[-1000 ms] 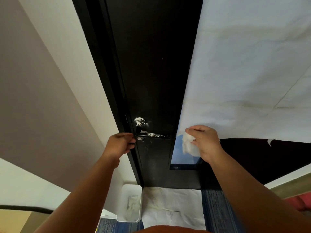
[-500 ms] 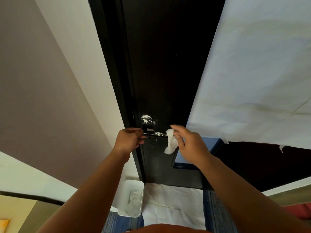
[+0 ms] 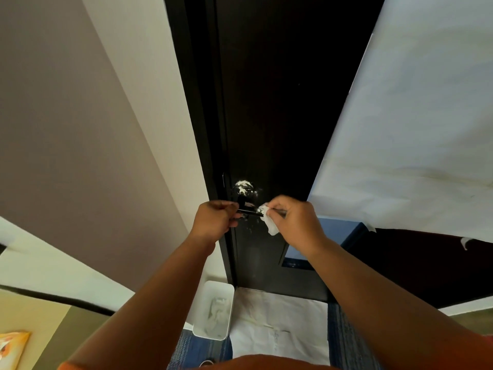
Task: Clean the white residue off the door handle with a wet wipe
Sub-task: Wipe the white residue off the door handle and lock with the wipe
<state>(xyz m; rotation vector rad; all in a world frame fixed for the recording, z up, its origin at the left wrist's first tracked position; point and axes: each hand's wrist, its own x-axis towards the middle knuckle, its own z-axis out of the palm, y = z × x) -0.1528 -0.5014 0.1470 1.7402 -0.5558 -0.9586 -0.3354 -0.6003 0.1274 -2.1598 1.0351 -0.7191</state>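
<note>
Two hands meet at a dark door handle (image 3: 249,211) streaked with white residue (image 3: 243,187), most of it caked on the round rose just above the lever. The right hand (image 3: 296,218) pinches a crumpled wet wipe (image 3: 269,220) between thumb and fingers, pressing it onto the lever's right end; the left hand (image 3: 214,220) is curled closed around the door's edge at the lever's left end, apparently steadying it. Soft and limp, the wipe should mould to the rigid, slick metal and is best bunched into a pad behind the fingertips, while the lever probably gives if pushed down. The handle sits on a black door (image 3: 280,102), centre frame. Near the floor, a white bin (image 3: 213,311) holds crumpled wipes, left of paper sheeting (image 3: 280,324); more paper (image 3: 413,129) hangs at right.
</note>
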